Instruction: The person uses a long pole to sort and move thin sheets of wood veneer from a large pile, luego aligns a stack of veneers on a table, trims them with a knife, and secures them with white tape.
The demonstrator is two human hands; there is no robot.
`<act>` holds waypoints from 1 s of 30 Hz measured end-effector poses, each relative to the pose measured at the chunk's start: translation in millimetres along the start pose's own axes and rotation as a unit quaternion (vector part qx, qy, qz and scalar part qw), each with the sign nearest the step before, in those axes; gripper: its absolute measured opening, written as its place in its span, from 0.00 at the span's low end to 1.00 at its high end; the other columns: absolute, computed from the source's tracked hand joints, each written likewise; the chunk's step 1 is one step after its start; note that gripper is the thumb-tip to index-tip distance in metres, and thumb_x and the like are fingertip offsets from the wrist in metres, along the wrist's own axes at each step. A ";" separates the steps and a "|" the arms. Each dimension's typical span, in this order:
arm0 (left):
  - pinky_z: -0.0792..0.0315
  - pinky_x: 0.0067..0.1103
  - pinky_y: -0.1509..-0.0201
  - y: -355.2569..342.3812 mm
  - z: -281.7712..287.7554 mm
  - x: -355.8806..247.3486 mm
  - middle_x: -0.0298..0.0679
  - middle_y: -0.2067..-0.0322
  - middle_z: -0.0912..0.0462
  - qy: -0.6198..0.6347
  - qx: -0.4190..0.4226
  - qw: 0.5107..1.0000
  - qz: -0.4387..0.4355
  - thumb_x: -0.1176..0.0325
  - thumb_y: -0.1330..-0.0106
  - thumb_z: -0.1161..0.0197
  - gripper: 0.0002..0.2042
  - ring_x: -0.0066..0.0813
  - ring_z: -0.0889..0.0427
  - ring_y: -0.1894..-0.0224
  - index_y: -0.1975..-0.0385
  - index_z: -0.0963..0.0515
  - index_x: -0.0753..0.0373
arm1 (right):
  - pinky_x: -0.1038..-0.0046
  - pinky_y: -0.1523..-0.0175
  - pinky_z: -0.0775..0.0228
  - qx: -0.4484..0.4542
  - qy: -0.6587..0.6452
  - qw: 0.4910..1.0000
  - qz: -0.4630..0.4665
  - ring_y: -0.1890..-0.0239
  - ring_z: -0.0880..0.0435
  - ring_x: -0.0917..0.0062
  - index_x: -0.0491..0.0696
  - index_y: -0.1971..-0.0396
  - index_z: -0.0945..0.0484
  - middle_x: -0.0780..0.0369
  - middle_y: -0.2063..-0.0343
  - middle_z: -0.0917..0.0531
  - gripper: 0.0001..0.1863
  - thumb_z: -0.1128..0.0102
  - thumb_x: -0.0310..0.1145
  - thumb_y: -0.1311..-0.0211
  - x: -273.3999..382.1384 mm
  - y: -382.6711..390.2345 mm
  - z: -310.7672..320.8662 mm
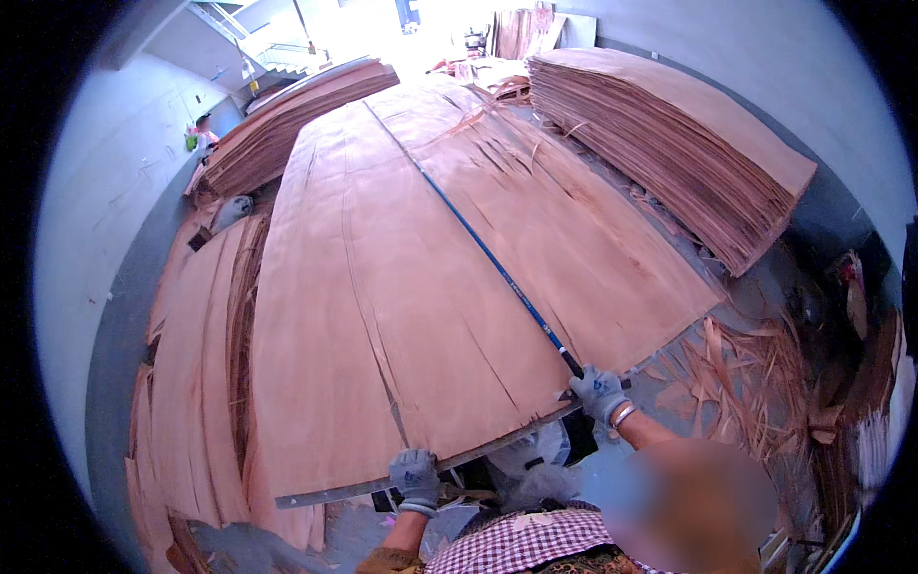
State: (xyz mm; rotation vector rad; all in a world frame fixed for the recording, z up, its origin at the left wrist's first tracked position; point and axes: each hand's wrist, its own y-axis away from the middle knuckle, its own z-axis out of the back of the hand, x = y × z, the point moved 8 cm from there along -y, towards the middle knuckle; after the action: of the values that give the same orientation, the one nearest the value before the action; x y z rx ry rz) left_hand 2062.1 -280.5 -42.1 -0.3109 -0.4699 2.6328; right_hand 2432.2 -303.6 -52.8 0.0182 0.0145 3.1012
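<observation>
A broad sheet of pale wood veneer (325, 249) with several splits lies in front of me. Along it, from the far end to the near right corner, runs a thin blue pole (488, 251) with a black grip. My right hand (600, 394), in a grey glove, is closed around the grip at the sheet's near edge. A short dark piece sticks out beside that hand; its kind is unclear. At the near edge, further left, my gloved left hand (414, 476) has its fingers folded over the veneer's rim. Their undersides are hidden.
Tall veneer stacks stand at the far right (660, 143) and far left (287, 124). Lower veneer piles (196, 383) flank the sheet on the left. Torn veneer strips (736, 383) litter the floor at right. Another person (204, 134) is by the left wall.
</observation>
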 end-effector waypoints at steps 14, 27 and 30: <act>0.37 0.33 0.68 0.1 -8.5 -5.9 0.40 0.78 0.28 -0.061 0.048 0.997 -0.001 0.67 0.52 0.42 0.03 0.41 0.28 0.71 0.82 0.28 0.56 | 0.60 0.65 0.27 0.019 -0.079 0.997 -0.008 0.64 0.20 0.57 0.52 0.68 0.26 0.53 0.65 0.25 0.06 0.44 0.35 0.47 -2.5 4.0 13.2; 0.34 0.37 0.59 -8.5 4.2 -19.4 0.43 0.68 0.25 -0.021 0.117 0.993 0.022 0.67 0.44 0.41 0.07 0.43 0.26 0.63 0.69 0.26 0.61 | 0.69 0.56 0.29 0.000 -0.269 0.962 0.040 0.57 0.23 0.57 0.49 0.62 0.23 0.50 0.59 0.24 0.10 0.43 0.35 0.42 -15.4 6.4 24.9; 0.35 0.36 0.58 -8.8 37.9 -39.2 0.43 0.70 0.25 -0.009 -0.017 0.999 -0.025 0.67 0.45 0.42 0.08 0.43 0.26 0.60 0.68 0.26 0.60 | 0.65 0.60 0.30 -0.142 -0.174 0.973 0.046 0.64 0.21 0.60 0.50 0.67 0.22 0.53 0.61 0.22 0.07 0.43 0.35 0.44 -16.9 31.3 74.0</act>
State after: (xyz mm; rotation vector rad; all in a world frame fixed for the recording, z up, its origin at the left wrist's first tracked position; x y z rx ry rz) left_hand 2088.8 -301.6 1.4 -0.2815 -0.5233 2.5827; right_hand 2448.8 -335.0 21.3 0.5659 -0.4494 3.1084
